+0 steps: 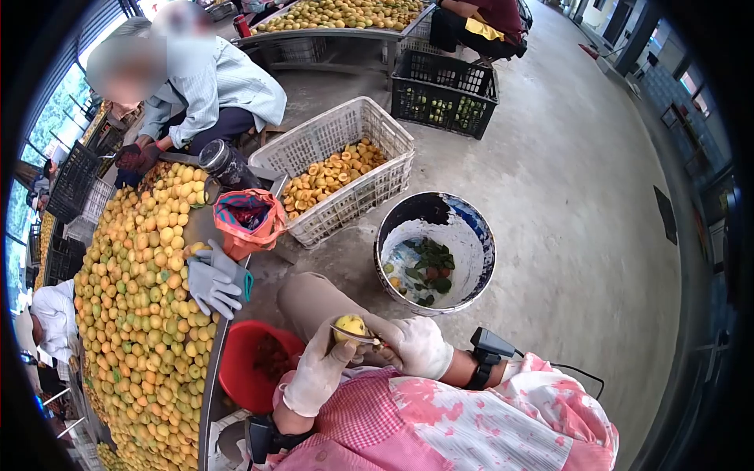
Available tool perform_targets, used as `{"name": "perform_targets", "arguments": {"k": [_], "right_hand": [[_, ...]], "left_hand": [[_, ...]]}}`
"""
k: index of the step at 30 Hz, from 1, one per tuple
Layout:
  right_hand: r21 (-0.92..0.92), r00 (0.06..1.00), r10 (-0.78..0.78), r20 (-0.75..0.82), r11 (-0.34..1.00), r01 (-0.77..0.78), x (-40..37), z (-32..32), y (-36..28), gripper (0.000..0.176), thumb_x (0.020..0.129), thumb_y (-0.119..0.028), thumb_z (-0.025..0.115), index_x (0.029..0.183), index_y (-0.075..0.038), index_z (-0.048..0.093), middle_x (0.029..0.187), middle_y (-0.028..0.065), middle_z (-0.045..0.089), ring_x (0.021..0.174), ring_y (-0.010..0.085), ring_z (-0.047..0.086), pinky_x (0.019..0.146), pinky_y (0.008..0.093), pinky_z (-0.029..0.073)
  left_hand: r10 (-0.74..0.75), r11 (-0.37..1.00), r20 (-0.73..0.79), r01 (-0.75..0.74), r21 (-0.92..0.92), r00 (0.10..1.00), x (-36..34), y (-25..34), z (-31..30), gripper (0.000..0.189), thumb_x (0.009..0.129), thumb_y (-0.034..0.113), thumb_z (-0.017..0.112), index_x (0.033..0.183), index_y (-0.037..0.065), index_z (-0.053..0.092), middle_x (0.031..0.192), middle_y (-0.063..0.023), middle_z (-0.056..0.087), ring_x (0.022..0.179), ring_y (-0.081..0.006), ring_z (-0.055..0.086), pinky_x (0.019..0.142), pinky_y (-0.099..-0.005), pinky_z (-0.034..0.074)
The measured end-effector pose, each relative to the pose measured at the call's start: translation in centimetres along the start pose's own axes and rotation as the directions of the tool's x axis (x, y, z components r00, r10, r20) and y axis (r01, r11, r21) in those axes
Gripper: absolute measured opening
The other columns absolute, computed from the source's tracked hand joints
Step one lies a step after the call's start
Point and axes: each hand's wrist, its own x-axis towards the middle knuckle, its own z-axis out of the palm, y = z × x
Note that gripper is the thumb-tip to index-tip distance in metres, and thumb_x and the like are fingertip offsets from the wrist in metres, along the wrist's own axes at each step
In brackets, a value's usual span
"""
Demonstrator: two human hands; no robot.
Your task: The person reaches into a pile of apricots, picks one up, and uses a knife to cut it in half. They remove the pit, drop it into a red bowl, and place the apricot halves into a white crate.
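In the head view, my left hand (318,373), in a whitish glove, is closed around a yellow apricot (350,324) with dark specks. My right hand (420,347), gloved too, grips a small knife (358,337), its thin blade against the lower side of the fruit. The knife's handle is mostly hidden by my fingers. Below and left of my hands stands a red bucket (239,369) with dark reddish bits inside. A pair of grey gloves (212,281) lies at the table's edge, beside a large heap of apricots (149,306).
A white crate (377,118) holds halved apricots. Near my knees stands a paint-stained bucket (471,294) with leaves and a few fruits. An orange bag (263,234) and dark jar (224,163) sit by the table corner. Other people work nearby; a black crate (440,114) stands farther back.
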Motion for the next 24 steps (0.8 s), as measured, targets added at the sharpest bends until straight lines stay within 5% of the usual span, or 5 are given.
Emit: {"name": "perform_targets", "arguments": {"k": [8, 14, 15, 19, 24], "right_hand": [[0.069, 0.751, 0.626, -0.211, 0.775, -0.628, -3.7, 1.3, 7.6, 0.042, 0.095, -0.021, 0.055, 0.135, -0.012, 0.047, 0.088, 0.0224, 0.067, 0.081, 0.042, 0.066, 0.07, 0.0464, 0.052], [0.303, 0.708, 0.5, -0.498, 0.866, -0.398, -3.3, 1.5, 8.5, 0.027, 0.098, -0.015, 0.049, 0.121, -0.001, 0.053, 0.084, 0.0103, 0.061, 0.078, 0.0185, 0.058, 0.075, 0.0306, 0.048], [0.394, 0.654, 0.629, -0.42, 0.775, -0.494, -2.6, 1.8, 9.8, 0.029, 0.097, -0.024, 0.053, 0.118, -0.004, 0.055, 0.089, 0.0252, 0.065, 0.086, 0.0429, 0.064, 0.073, 0.0457, 0.049], [0.601, 0.698, 0.705, -0.123, 0.613, -0.513, -1.6, 2.7, 10.0, 0.027, 0.098, -0.024, 0.053, 0.112, 0.0, 0.057, 0.079, 0.0111, 0.063, 0.071, 0.0175, 0.059, 0.067, 0.0337, 0.047], [0.716, 0.95, 0.238, 0.202, 0.626, -0.309, 1.8, 2.9, 2.0, 0.038, 0.104, -0.034, 0.045, 0.124, -0.002, 0.052, 0.068, -0.004, 0.046, 0.06, 0.0065, 0.043, 0.054, 0.0222, 0.039]], "left_hand": [[-0.026, 0.983, 0.152, 0.053, -0.178, 0.988, -0.6, 1.4, 1.0, 0.066, 0.088, 0.044, 0.069, 0.133, 0.0, 0.046, 0.105, -0.0067, 0.06, 0.092, -0.0128, 0.058, 0.081, -0.0266, 0.049], [-0.087, 0.959, -0.044, 0.072, -0.273, 0.995, -0.8, 0.5, 0.2, 0.072, 0.086, 0.036, 0.075, 0.141, 0.003, 0.04, 0.117, -0.0094, 0.06, 0.099, -0.0139, 0.059, 0.083, -0.0258, 0.049], [-0.05, 0.963, -0.046, 0.036, -0.267, 0.998, -1.0, 0.4, -0.3, 0.064, 0.089, 0.026, 0.072, 0.141, 0.005, 0.041, 0.118, -0.009, 0.06, 0.101, -0.0144, 0.06, 0.085, -0.0262, 0.05], [-0.023, 0.966, -0.135, -0.013, -0.26, 0.991, -2.4, -0.4, -2.4, 0.055, 0.091, 0.013, 0.07, 0.139, 0.005, 0.044, 0.116, -0.0058, 0.059, 0.1, -0.0128, 0.058, 0.086, -0.0255, 0.05], [0.11, 0.964, -0.282, -0.171, -0.202, 0.953, -4.5, -2.3, -4.1, 0.052, 0.09, 0.017, 0.072, 0.134, 0.002, 0.049, 0.107, -0.0005, 0.056, 0.091, -0.0087, 0.052, 0.084, -0.0234, 0.046]]}}
